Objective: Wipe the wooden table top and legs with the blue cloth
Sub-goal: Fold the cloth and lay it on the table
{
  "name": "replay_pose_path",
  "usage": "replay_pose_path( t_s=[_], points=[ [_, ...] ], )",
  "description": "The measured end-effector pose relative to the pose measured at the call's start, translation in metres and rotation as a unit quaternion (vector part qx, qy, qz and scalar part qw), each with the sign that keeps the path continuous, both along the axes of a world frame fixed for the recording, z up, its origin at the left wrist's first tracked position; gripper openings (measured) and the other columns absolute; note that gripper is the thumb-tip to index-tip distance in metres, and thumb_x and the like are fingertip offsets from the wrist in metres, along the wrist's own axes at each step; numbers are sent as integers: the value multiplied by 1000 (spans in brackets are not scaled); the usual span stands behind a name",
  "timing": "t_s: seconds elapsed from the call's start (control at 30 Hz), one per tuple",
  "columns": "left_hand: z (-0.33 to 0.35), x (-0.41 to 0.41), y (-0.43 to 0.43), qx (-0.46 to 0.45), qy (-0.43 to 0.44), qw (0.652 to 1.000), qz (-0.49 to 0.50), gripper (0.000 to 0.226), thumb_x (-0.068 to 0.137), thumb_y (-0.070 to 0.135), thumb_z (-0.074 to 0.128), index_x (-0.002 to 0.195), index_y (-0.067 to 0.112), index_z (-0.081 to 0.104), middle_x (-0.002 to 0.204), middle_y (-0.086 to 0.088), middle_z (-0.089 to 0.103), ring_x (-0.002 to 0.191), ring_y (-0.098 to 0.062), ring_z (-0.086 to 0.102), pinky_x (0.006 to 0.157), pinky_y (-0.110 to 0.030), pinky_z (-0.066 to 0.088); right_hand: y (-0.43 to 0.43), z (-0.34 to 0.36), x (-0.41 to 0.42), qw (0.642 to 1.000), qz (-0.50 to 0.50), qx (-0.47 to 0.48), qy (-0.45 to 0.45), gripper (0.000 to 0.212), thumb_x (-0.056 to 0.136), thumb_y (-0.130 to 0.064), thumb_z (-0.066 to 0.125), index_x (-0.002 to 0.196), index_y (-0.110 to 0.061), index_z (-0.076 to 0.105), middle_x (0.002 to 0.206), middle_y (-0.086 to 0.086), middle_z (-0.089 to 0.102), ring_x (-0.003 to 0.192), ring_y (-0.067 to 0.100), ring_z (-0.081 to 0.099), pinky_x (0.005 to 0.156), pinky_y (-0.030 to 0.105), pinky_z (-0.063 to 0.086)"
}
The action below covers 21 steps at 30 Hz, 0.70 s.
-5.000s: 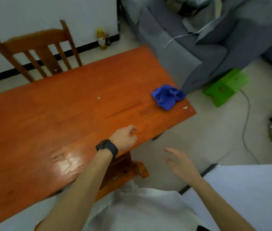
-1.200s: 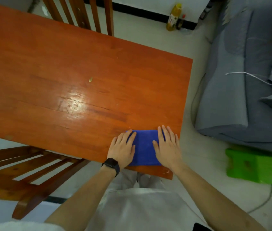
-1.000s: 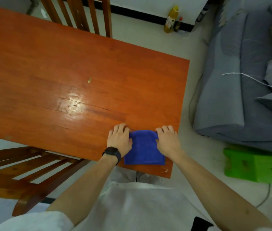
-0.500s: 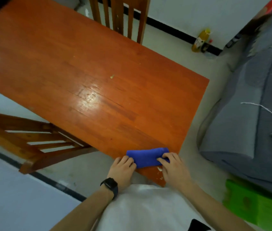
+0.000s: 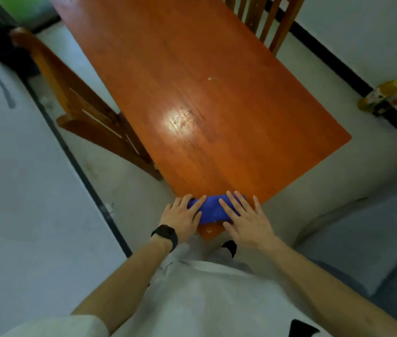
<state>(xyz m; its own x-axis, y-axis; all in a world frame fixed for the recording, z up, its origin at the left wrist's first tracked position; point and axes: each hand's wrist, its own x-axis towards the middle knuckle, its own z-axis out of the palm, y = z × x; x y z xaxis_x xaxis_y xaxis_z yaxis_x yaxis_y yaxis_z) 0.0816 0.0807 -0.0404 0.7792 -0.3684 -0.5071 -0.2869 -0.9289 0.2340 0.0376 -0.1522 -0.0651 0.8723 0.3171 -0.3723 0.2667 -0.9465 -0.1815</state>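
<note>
The folded blue cloth [image 5: 211, 209] lies on the near corner of the orange wooden table [image 5: 217, 98]. My left hand [image 5: 183, 216], with a black watch on its wrist, lies flat on the cloth's left end, fingers straight. My right hand [image 5: 246, 221] presses flat on the cloth's right part, fingers spread and straight. Both hands cover much of the cloth. A small pale crumb [image 5: 211, 78] sits on the table top further out. The table legs are hidden under the top.
One wooden chair [image 5: 88, 113] is tucked in on the table's left side, and a second chair [image 5: 263, 18] stands at the far side. A yellow bottle [image 5: 378, 97] stands by the wall at right. A grey sofa [image 5: 372, 239] fills the lower right.
The cloth was crumpled at first, then folded under both hands. Since half a second ago the view swung round the table corner, and my fingers went from pinching the cloth's edge to lying flat.
</note>
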Motion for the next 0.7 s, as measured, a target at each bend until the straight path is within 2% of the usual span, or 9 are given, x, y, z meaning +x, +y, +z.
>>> replay_pose_path(
  t_s=[0.07, 0.13, 0.23, 0.33, 0.4, 0.43, 0.53, 0.63, 0.7],
  points=[
    [-1, -35, -11, -5, 22, 998, 56, 56, 102, 52, 22, 154, 38, 7, 155, -2, 25, 136, -27, 29, 108, -44, 33, -17, 1, -6, 1000, 26, 3, 4, 63, 97, -61, 20, 154, -38, 7, 163, -4, 4, 150, 20, 3, 117, 57, 2],
    [-2, -61, -27, -8, 6, 994, 106, 58, 102, 49, 21, 156, 31, 5, 154, -3, 27, 135, -27, 31, 109, -42, 34, -17, 5, -2, 1000, 15, -2, -4, 58, 99, -56, 16, 154, -38, 11, 162, -3, 5, 150, 19, 2, 117, 56, 1],
    [-9, -79, -46, -2, -20, 985, 170, 59, 104, 43, 23, 156, 25, 4, 154, -3, 28, 134, -26, 32, 108, -41, 34, -4, 10, 1, 999, -30, 21, -9, 61, 101, -52, 16, 155, -25, 7, 161, -5, -1, 150, 14, -4, 118, 51, -1],
    [-14, -83, -50, -6, -9, 977, 211, 59, 104, 43, 22, 156, 24, 1, 157, -1, 23, 136, -25, 30, 108, -43, 33, -14, 1, -4, 1000, 14, -1, 0, 65, 99, -53, 16, 155, -23, 4, 161, -7, -4, 150, 15, -1, 119, 56, 9],
    [-17, -84, -49, 4, 3, 980, 201, 60, 104, 44, 20, 156, 25, -3, 158, 0, 17, 137, -25, 27, 110, -44, 31, -30, -6, -6, 999, 14, -33, 13, 66, 98, -54, 18, 155, -26, -1, 161, -6, -7, 150, 20, 3, 118, 59, 12],
    [-17, -84, -48, 8, 4, 980, 200, 60, 104, 43, 20, 155, 24, -5, 160, 0, 13, 141, -25, 23, 113, -46, 27, -34, -6, -4, 999, 9, -48, 17, 67, 98, -55, 19, 154, -28, -5, 161, -4, -10, 150, 21, 2, 118, 59, 8],
    [-10, -81, -53, -14, -32, 980, 194, 63, 103, 39, 23, 155, 19, -7, 164, -1, -5, 151, -23, 0, 121, -50, 5, -32, 3, 2, 999, 19, -42, -14, 78, 94, -63, 28, 155, -26, -3, 162, 2, -7, 150, 23, -2, 117, 56, -4],
    [-6, -85, -66, -50, -79, 989, 111, 66, 99, 39, 28, 156, 20, -2, 162, 2, -11, 150, -21, -7, 121, -50, 2, -27, 12, -7, 996, 83, -10, -13, 87, 86, -56, 49, 155, -21, 9, 162, 0, 1, 150, 19, 3, 117, 56, 8],
    [-11, -90, -73, -35, -22, 996, 78, 66, 101, 41, 25, 154, 23, -10, 156, 6, -26, 144, -16, -22, 121, -49, -3, -30, 13, -18, 994, 104, -23, 35, 95, 83, -50, 56, 153, -21, -1, 160, -4, -12, 149, 16, -7, 118, 57, 9]
  ],
)
